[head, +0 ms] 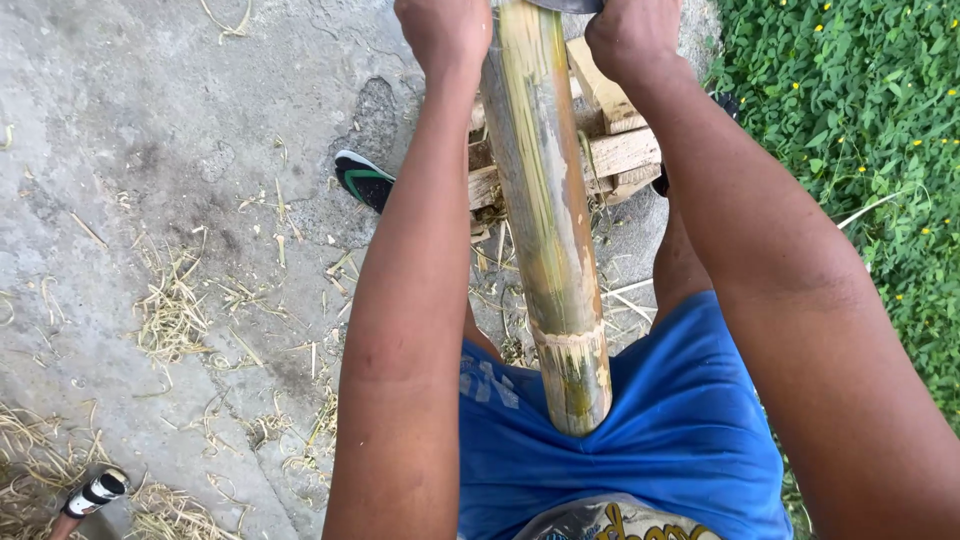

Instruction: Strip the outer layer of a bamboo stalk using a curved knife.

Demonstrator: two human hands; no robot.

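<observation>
While both arms reach up the middle of the frame, the left hand point(442, 35) and the right hand point(632, 38) sit at the top edge on either side of a thick bamboo pole point(545, 200), each closed in a fist. Both seem to grip a dark blade-like tool point(565, 5) lying across the pole's far end, though only a sliver of it shows, so what the fingers actually wrap cannot be told for sure. The bamboo runs from top centre down to the person's lap, its near end pressed against the blue shorts point(680, 420). Under its far part lies a stack of cut wooden blocks point(620, 150). A green-and-black flip-flop point(362, 180) shows just left of the left forearm. Dry bamboo shavings point(175, 310) are scattered over the concrete ground point(150, 120), green ground-cover plants point(850, 110) with small yellow flowers fill the right side, and a tool handle point(90, 495) pokes in at lower left.
</observation>
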